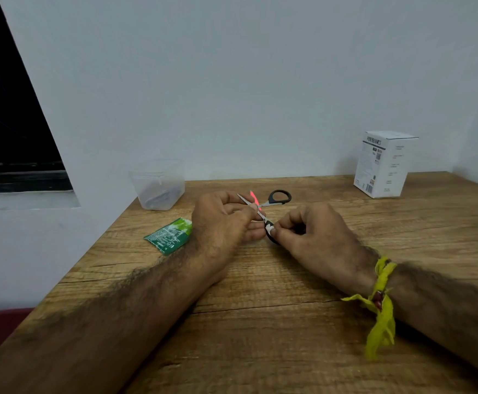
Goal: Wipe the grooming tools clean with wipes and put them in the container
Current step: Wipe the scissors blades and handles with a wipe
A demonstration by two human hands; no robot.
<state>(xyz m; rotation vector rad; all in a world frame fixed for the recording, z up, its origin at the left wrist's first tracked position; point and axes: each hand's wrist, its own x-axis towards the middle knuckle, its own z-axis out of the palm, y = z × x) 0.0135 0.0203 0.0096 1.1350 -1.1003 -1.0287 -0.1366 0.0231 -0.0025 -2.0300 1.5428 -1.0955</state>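
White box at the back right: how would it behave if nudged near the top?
The white box stands upright, taller than wide, so a high push would probably tip it. It looks like thin card, likely light, so it may slide on the wooden table.

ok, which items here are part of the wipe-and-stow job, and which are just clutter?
Job:
- scissors, open, held in both hands: left hand, right hand
- green wipe packet, lying left of the hands
- clear container at the table's back left, something dark already inside

Lying about:
- white box, back right
- yellow wrist band, worn, not used
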